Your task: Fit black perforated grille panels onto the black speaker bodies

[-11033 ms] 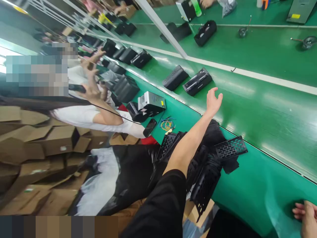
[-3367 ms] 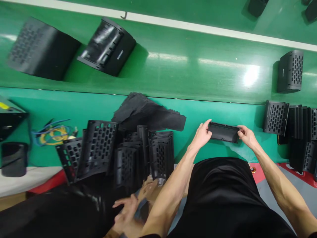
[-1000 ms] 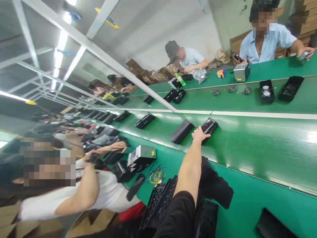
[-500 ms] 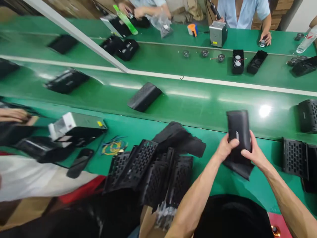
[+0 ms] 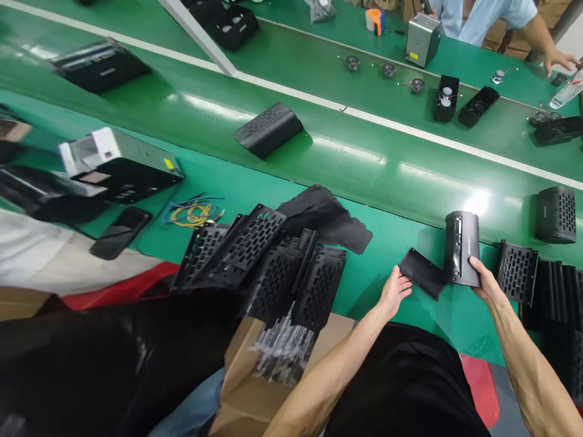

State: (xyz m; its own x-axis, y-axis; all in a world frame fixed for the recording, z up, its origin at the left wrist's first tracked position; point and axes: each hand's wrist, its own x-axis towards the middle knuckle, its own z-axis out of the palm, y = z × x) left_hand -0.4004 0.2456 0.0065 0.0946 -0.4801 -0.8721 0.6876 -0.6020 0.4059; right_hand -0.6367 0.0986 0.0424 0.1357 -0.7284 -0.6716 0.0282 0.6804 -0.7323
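Note:
My right hand (image 5: 487,279) grips the lower right edge of a black speaker housing (image 5: 471,246). The housing is curved, stands nearly upright and has a long slot and small pale lettering on its side. My left hand (image 5: 395,292) has its fingers apart, with the tips at the left edge of a flat black panel (image 5: 422,273). That panel has small holes along its edges and lies just left of the housing. Whether the fingertips press on it, I cannot tell.
Perforated black grilles (image 5: 273,267) and black sheets (image 5: 323,215) lie to the left, by an open carton (image 5: 246,364). More grilles (image 5: 517,273) stand at right. Speaker housings (image 5: 271,130) sit on the green belt (image 5: 364,164). A person in light blue (image 5: 496,18) works opposite.
My left hand has let go of the housing and moved left to the panel. The right hand has turned the housing so its slotted side shows. The camera view has shifted downward.

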